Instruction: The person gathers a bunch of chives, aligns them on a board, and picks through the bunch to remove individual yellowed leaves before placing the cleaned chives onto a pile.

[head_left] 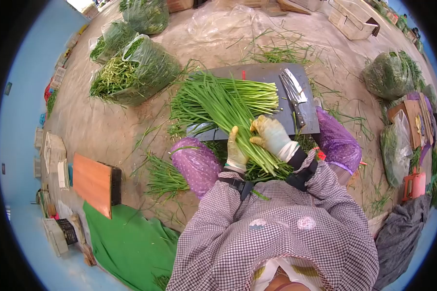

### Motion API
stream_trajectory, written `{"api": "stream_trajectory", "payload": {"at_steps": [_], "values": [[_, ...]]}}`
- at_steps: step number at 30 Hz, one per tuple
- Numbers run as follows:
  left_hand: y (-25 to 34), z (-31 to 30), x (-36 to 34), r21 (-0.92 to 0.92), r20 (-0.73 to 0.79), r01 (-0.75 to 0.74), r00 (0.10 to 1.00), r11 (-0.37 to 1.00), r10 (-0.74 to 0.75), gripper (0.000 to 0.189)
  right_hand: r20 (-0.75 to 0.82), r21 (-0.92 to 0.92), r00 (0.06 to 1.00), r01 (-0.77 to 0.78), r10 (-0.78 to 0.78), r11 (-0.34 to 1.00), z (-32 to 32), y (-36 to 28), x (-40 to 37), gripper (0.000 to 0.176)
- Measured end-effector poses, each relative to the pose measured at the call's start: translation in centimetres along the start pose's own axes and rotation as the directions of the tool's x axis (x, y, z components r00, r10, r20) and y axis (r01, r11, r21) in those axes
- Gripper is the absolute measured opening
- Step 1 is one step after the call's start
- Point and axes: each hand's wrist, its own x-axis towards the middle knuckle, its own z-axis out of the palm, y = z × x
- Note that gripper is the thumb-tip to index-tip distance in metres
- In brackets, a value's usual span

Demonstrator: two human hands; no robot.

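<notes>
A bundle of long green stalks (pixel 228 112) lies slanting across my gloved hands, its pale ends toward my lap. My left hand (pixel 237 149) is closed around the left side of the bundle, thumb up. On the right side, my right hand (pixel 271 136) has its fingers curled onto the stalks. Beyond them, a larger pile of stalks (pixel 257 94) rests on the grey board (pixel 218 72), pale ends to the right. A knife with a broad blade (pixel 294 89) and black handle lies at the board's right, beside a small red object (pixel 243 74).
Bags of greens stand at the upper left (pixel 148 72) and right (pixel 391 75). An orange panel (pixel 92 184) and green cloth (pixel 126 242) are at the lower left. A white crate (pixel 352 20) sits at the upper right. Loose stalks litter the floor around the board.
</notes>
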Motion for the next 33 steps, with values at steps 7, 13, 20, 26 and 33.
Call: {"api": "stream_trajectory", "payload": {"at_steps": [7,13,20,26,33], "values": [[-0.1,-3.3,0.2,0.044,-0.046,0.124,0.991,0.991,-0.122,0.035,0.003,-0.118,0.999,-0.045,0.045,0.992,1.1,-1.1,-0.5,0.042],[-0.1,1.8,-1.0,0.205,-0.151,-0.006,0.988,0.979,0.038,0.055,-0.023,0.391,1.0,0.001,0.008,0.92,1.4,2.6,-1.2,0.039],[0.2,-2.2,-0.4,0.155,-0.137,0.027,0.991,0.987,-0.005,0.043,-0.101,-0.022,0.987,0.122,-0.123,0.992,0.8,1.3,-0.3,0.037],[0.3,-1.2,-0.6,0.194,-0.208,0.008,0.978,0.981,0.033,0.04,0.143,-0.388,0.975,0.214,-0.171,0.896,2.3,1.0,1.7,0.019],[0.5,0.8,-1.0,0.094,-0.001,0.033,0.999,0.995,-0.033,0.058,-0.295,0.222,0.952,0.154,-0.085,0.963,-0.1,2.3,3.8,0.009]]}}
